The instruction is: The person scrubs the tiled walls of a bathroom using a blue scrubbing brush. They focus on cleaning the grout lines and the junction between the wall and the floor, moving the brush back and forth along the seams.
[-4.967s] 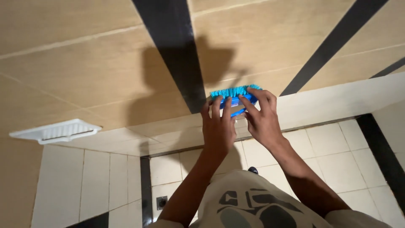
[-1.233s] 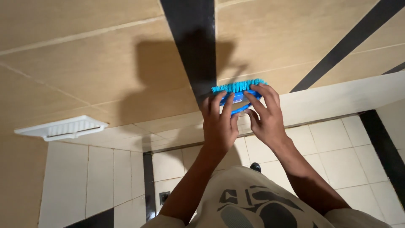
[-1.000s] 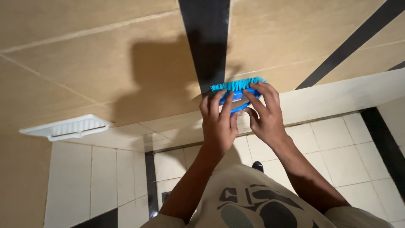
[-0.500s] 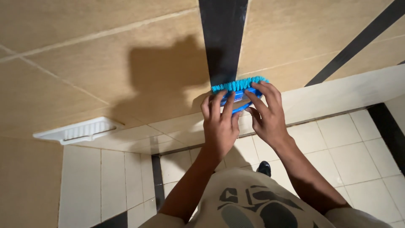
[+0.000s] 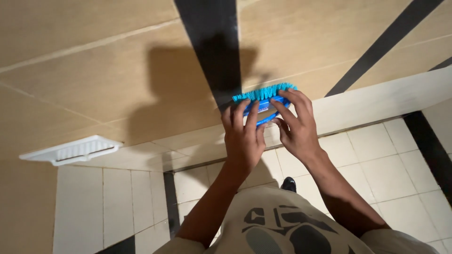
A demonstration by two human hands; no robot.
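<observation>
Both hands pressed side by side on a blue scrub brush (image 5: 263,98), held flat against the beige tiled wall (image 5: 94,84). Left hand (image 5: 244,136) spread over the brush's left half, fingers laid across its blue back and closed on it. Right hand (image 5: 295,128) over the right half, fingers curled around the back and the right end, also clamped on the brush. Turquoise bristles splayed out along the upper edge, touching the wall right beside the vertical black stripe (image 5: 212,51), near its lower end. Shadow of arms and brush cast on the tiles to the left. Pale ledge (image 5: 376,101) just below and to the right of the brush. White soap shelf (image 5: 70,150) fixed to the wall well apart, near the left edge. Below, pale square floor tiles (image 5: 376,164) and a printed shirt (image 5: 273,221).
</observation>
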